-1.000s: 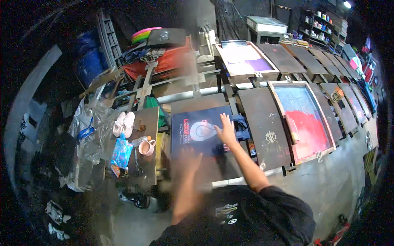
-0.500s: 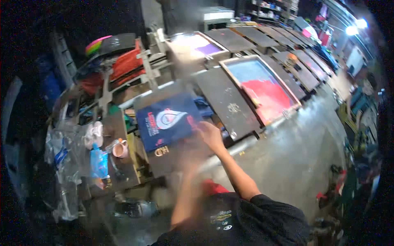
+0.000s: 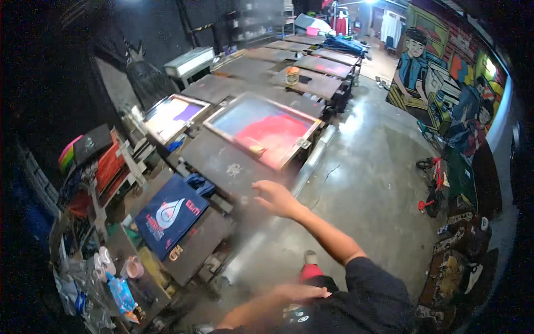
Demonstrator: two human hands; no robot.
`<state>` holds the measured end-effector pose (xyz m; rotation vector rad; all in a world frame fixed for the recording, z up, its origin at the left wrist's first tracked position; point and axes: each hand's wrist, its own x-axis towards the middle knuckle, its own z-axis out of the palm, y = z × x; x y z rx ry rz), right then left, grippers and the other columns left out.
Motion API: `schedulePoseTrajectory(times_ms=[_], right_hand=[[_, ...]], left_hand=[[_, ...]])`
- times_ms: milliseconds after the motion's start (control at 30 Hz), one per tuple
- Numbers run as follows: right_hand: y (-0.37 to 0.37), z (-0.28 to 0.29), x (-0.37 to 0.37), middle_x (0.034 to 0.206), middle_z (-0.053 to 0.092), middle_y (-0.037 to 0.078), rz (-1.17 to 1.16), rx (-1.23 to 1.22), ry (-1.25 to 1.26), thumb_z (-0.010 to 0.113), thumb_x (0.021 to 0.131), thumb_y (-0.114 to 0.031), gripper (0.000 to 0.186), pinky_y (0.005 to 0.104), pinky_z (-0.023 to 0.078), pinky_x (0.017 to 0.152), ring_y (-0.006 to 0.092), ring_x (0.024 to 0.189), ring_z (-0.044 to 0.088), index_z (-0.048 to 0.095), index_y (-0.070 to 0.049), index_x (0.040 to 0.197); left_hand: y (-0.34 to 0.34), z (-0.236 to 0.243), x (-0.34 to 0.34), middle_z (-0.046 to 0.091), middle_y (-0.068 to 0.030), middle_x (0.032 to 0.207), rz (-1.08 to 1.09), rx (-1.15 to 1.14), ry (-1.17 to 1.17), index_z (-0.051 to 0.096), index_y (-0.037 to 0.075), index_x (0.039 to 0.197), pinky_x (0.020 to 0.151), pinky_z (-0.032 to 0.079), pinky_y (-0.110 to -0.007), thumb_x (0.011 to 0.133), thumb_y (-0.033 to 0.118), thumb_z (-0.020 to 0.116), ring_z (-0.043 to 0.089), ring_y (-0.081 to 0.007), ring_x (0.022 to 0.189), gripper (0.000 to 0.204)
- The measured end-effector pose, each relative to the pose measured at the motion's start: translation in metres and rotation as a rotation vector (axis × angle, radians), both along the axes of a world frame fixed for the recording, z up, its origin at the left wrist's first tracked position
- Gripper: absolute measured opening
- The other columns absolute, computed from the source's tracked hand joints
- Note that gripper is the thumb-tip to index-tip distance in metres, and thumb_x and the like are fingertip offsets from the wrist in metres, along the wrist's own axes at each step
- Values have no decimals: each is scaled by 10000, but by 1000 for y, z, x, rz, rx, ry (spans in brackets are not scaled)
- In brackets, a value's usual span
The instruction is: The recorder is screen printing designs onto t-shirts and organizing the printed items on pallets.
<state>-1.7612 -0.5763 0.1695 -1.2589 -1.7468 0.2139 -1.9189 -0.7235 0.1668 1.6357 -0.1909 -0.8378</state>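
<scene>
My right hand [image 3: 273,198] is raised above the near end of a dark flat board [image 3: 219,161], its fingers apart with nothing in them. Beyond it, a wooden-framed printing screen [image 3: 261,129] with pale blue mesh and a red-pink ink area lies tilted across the boards. My left hand [image 3: 297,292] is low in front of my black shirt, blurred, fingers stretched toward the right, with nothing seen in it. To the left, a navy fabric bag [image 3: 169,214] with a white drop print lies flat on another board, its strap-like part bunched at the far edge.
Boards run in a long row into the distance, with an orange-topped tub [image 3: 292,75] on one. A second screen [image 3: 177,116] bears purple. At near left are a pink mug [image 3: 132,267], a blue packet [image 3: 121,294] and pale shoes [image 3: 104,261]. A red-and-black bicycle [image 3: 435,186] stands right.
Both hands have come away from the navy bag, which stays on its board. My view has turned right and moved toward the red-inked screen. The left hand has dropped to my front.
</scene>
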Motion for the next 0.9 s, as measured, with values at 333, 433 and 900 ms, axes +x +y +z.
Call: schedulePoseTrajectory(times_ms=[333, 433, 900], right_hand=[[-122, -1, 248, 1150, 661, 182, -342, 6, 4, 676, 870, -245, 348, 415, 490, 948, 349, 1079, 624, 650, -24, 1137], [-167, 0, 334, 1176, 650, 179, -305, -160, -12, 679, 862, -240, 368, 423, 489, 950, 355, 1097, 610, 638, -31, 1162], [-359, -55, 532, 1000, 682, 86, -1030, 36, 952, 646, 920, -120, 272, 256, 515, 799, 124, 865, 646, 610, 45, 1133]], left_hand=[[-53, -60, 199, 349, -172, 1538, -305, -50, -92, 295, -52, 1478, 1190, 206, -382, 1070, 388, 264, 336, -267, 1408, 601], [-88, -76, 274, 359, -169, 1532, -423, -387, -74, 325, -55, 1462, 1181, 223, -384, 1068, 415, 249, 352, -264, 1396, 618], [-27, -9, 531, 623, -174, 1257, -580, -428, 45, 569, -37, 1287, 1030, 438, -405, 1049, 358, 397, 590, -272, 1161, 492]])
